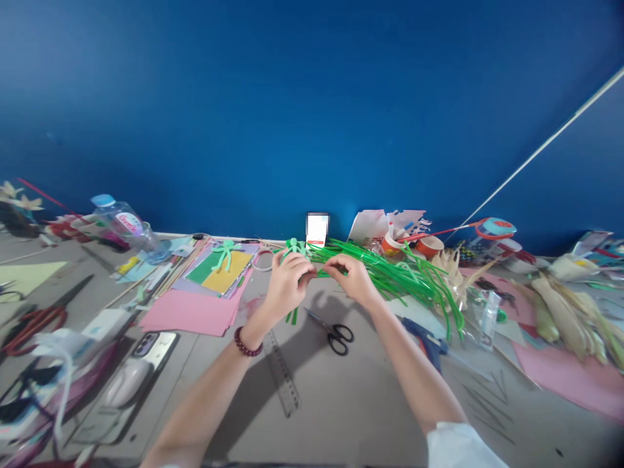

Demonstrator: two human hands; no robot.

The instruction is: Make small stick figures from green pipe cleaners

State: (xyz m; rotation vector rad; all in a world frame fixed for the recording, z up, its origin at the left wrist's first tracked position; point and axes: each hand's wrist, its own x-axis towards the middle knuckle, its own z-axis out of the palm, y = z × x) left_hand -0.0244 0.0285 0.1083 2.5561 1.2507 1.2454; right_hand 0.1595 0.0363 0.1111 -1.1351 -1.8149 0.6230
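Note:
Near the middle of the table, my left hand (291,281) and my right hand (348,276) face each other with fingertips pinched on green strips (322,273) that run between them. Two green ends (292,316) hang below my left hand. Just beyond that hand is a pale green figure (294,246). A bundle of long green stems (390,266) spreads to the right behind my right hand. Black-handled scissors (336,335) lie below my hands, and a clear ruler (283,374) lies to their left.
Pink paper (195,312) and a second green figure (224,255) lie left. A bottle (124,221) and phone (151,344) are farther left. An upright phone (316,229) stands at the wall. A blue glue gun (426,341) and corn husks (565,312) lie right.

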